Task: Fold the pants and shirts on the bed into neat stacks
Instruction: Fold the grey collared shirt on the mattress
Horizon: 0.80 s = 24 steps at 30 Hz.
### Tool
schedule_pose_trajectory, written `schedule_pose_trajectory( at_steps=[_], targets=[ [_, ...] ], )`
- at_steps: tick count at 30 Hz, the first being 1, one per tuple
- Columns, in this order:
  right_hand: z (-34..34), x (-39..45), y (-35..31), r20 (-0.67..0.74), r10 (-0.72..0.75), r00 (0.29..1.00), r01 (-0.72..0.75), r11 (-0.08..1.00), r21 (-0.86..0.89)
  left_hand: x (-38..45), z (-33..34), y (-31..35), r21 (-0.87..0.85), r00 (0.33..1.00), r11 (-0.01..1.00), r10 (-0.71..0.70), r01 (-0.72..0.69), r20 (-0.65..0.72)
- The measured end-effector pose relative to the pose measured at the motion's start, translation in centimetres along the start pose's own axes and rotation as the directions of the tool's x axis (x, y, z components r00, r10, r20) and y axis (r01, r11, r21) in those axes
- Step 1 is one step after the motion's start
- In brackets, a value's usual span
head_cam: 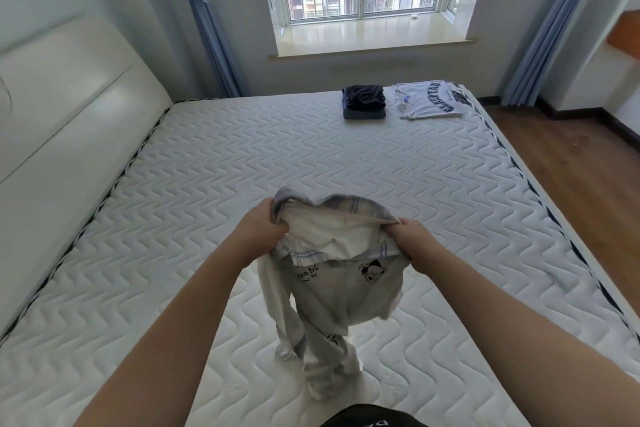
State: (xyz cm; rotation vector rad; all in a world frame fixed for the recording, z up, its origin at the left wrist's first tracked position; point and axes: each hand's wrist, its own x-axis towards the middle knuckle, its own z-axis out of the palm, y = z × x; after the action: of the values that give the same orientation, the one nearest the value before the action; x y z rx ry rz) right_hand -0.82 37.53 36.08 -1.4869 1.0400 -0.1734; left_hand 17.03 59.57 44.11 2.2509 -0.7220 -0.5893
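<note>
I hold a pair of white pants (332,298) with small cartoon prints and a blue-striped waistband up over the near part of the bed. My left hand (261,230) grips the waistband's left side and my right hand (412,239) grips its right side. The legs hang down and bunch on the mattress (207,184). At the far end lie a folded stack of dark pants (364,101) and, right of it, a folded white shirt (431,100) with dark lettering.
A cream headboard (59,107) runs along the bed's left side. A window with blue curtains stands behind the far edge. Wooden floor (568,152) lies to the right of the bed. A dark garment edge shows at the bottom of the view.
</note>
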Motion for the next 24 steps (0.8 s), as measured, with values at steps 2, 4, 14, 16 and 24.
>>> schedule_pose_trajectory(
  at_steps=[2, 4, 14, 16, 24],
  targets=[
    [-0.9, -0.8, -2.1, -0.006, -0.036, 0.999, 0.036, 0.998, 0.059, 0.7, -0.4, 0.8, 0.075, 0.998, 0.997, 0.015, -0.011, -0.054],
    [-1.7, -1.8, -4.3, -0.023, -0.086, 0.996, 0.088, 0.989, 0.116, 1.0, -1.2, 2.0, 0.070, 0.996, 0.996, 0.053, -0.047, -0.078],
    [-6.4, -5.3, -10.8, -0.270, -0.423, 0.865, 0.390, 0.905, -0.169, 1.4, -4.5, 5.9, 0.183, 0.936, 0.971, 0.204, -0.155, -0.286],
    [-6.7, -5.0, -9.9, -0.226, -0.421, 0.878, 0.311, 0.862, -0.401, 1.9, -3.2, 4.9, 0.171, 0.966, 0.980, 0.136, -0.099, -0.222],
    [-3.7, -4.1, -6.1, 0.057, 0.006, 0.998, -0.015, 0.987, 0.157, 0.8, 3.2, 2.1, -0.436, 0.989, 0.888, -0.121, 0.147, 0.087]
  ],
)
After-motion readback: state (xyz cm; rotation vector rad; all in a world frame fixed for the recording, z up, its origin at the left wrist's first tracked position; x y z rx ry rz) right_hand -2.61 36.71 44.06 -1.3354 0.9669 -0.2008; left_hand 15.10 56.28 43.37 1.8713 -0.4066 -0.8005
